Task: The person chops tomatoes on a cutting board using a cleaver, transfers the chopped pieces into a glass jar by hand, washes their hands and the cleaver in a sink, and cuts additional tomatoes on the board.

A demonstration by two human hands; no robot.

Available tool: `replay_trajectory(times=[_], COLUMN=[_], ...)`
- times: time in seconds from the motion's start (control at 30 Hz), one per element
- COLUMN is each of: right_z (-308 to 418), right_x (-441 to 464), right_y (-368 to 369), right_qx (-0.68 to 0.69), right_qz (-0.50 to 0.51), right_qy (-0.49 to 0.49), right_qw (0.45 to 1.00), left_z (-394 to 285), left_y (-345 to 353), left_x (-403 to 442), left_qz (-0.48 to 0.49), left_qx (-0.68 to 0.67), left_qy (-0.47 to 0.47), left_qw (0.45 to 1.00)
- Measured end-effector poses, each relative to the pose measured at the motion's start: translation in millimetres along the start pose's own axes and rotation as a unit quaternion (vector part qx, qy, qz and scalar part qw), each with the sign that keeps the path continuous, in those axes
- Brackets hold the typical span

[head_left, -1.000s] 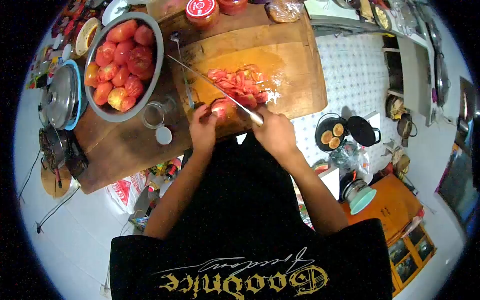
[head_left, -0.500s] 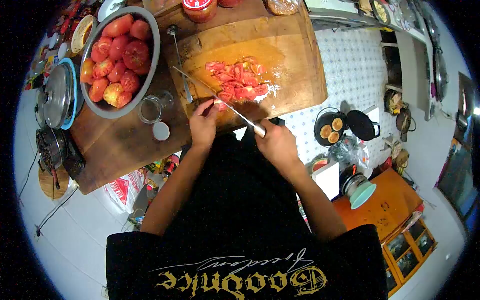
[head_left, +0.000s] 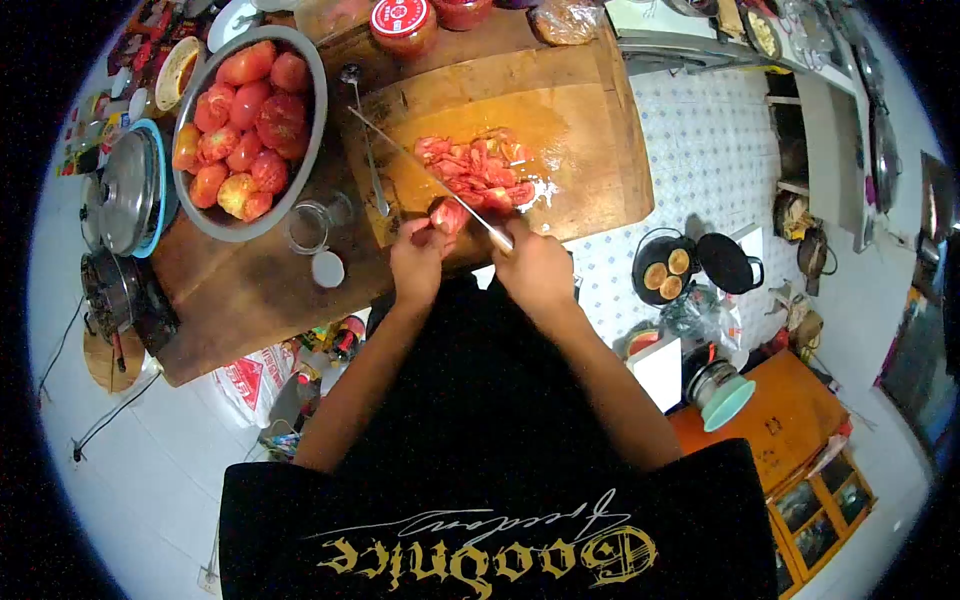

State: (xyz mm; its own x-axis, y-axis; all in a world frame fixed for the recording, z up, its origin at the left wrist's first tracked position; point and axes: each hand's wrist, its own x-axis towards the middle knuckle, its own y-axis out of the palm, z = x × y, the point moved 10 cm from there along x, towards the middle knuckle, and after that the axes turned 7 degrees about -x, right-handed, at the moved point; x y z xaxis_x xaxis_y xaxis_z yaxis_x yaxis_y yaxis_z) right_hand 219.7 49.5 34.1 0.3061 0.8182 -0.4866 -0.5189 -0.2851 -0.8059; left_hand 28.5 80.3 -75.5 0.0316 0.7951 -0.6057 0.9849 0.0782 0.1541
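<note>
Right hand (head_left: 537, 270) closed around the handle of a knife (head_left: 428, 172), left hand (head_left: 415, 262) with bent fingers pinching a tomato chunk (head_left: 448, 216) beside the blade: both work at the near side of a wooden counter (head_left: 220, 305). A cutting board (head_left: 600, 150) spreads from the hands toward one o'clock. At the left hand's ten o'clock, whole tomatoes (head_left: 245, 150) fill a grey basin (head_left: 318, 125). The knife slants from the right hand between ten and eleven o'clock, its tip over the board's left part. Cut tomatoes (head_left: 475, 168) lie in a loose heap at the left hand's one o'clock, with wet glare at the heap's four o'clock. The chunk sits at the heap's seven o'clock; whether the edge touches it, I cannot tell.

Slick flesh could make the chunk roll or skid, bringing the left fingertips under the edge, as they are very near it. Juice on the handle could loosen the right grip. Being near the board's close edge, the chunk could slip off toward six o'clock. A sideways swing of the tip could knock the spoon (head_left: 378, 195).
</note>
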Motion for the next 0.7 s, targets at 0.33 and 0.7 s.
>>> replay_trajectory(times=[0.33, 0.7], right_z=[4, -9], right_x=[-43, -18], right_y=[-11, 33], right_qx=[-0.063, -0.082], right_qz=[-0.019, 0.055], right_qy=[-0.040, 0.001], right_qw=[0.997, 0.995], left_z=[-2, 2], left_y=[3, 5], left_x=[-7, 1], left_qz=[-0.001, 0.018], left_qx=[-0.084, -0.077], left_qy=[-0.084, -0.041], left_qw=[0.993, 0.996])
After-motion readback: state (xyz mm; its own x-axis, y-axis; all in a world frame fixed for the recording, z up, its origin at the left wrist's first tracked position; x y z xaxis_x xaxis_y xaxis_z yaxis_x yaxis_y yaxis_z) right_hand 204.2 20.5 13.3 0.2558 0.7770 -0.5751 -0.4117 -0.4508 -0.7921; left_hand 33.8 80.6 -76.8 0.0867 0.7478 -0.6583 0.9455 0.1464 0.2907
